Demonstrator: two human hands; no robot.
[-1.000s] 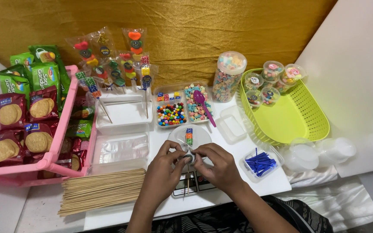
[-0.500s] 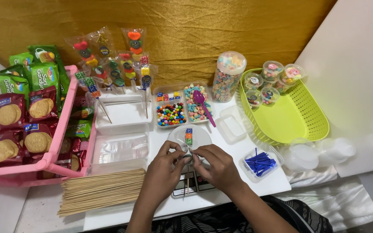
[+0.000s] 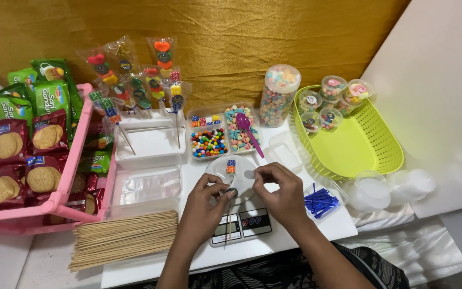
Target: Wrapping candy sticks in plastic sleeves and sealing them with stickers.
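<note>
- Head view: the left hand (image 3: pixel 201 206) pinches a small dark round sweet (image 3: pixel 231 191) between thumb and forefinger, fingers narrow, just over the small kitchen scale (image 3: pixel 241 225)
- The right hand (image 3: pixel 280 194) has its fingertips drawn close together beside a thin wooden skewer (image 3: pixel 229 227) that stands over the scale; whether it grips anything I cannot tell
- A clear round lid (image 3: pixel 231 170) lies just beyond both hands, with a short stack of coloured cube sweets on it
- At far left, a pink basket (image 3: pixel 49 206) holds biscuit packs: four dark red ones with round biscuits shown on the front, and about four green ones behind them
- Several clear bags of candy skewers (image 3: pixel 135 80) stand against the gold cloth
- A clear divided tray (image 3: pixel 220 134) holds three kinds of coloured sweets, with a purple spoon (image 3: pixel 247 131) across it
- One tall clear jar (image 3: pixel 279 95) of pastel sweets stands beside the tray
- A lime green basket (image 3: pixel 359 147) holds five small lidded cups
- A bundle of bare skewers (image 3: pixel 124 238) lies at lower left
- A small tub of blue twist ties (image 3: pixel 321 200) sits by the right wrist
</note>
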